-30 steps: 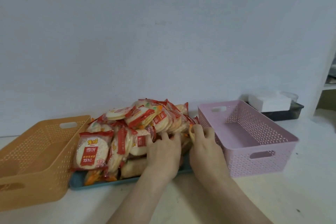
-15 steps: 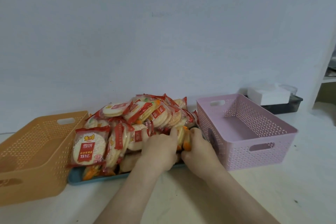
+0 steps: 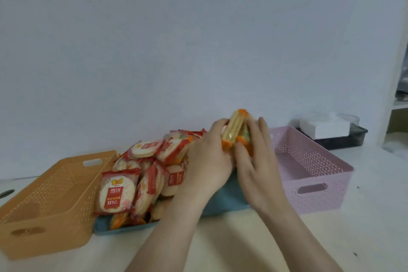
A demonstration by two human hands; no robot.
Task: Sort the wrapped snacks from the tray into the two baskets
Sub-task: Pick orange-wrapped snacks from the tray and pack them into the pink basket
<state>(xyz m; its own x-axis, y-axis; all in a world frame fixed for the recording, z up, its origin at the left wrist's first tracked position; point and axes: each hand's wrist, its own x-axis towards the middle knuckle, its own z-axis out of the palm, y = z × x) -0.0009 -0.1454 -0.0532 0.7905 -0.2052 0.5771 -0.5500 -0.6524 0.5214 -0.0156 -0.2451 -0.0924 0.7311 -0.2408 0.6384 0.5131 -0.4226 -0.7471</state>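
Observation:
A blue tray (image 3: 223,202) holds a heap of red-wrapped round rice crackers (image 3: 141,172). Above the tray's right end, my left hand (image 3: 207,161) and my right hand (image 3: 258,161) together hold a stack of orange-wrapped snacks (image 3: 235,130), one hand pressed on each side. The stack is lifted off the tray, close to the left rim of the pink basket (image 3: 318,183). An orange basket (image 3: 50,201) stands left of the tray. Both baskets look empty.
A dark tray with a white box (image 3: 326,127) sits behind the pink basket at the back right. A white wall runs right behind the tray. A shelf edge shows at the far right. The pale tabletop (image 3: 220,249) stretches in front.
Both hands closed on a stack of orange-wrapped snacks at the tray's right end and lifted it up. Bare blue tray floor now shows beneath them.

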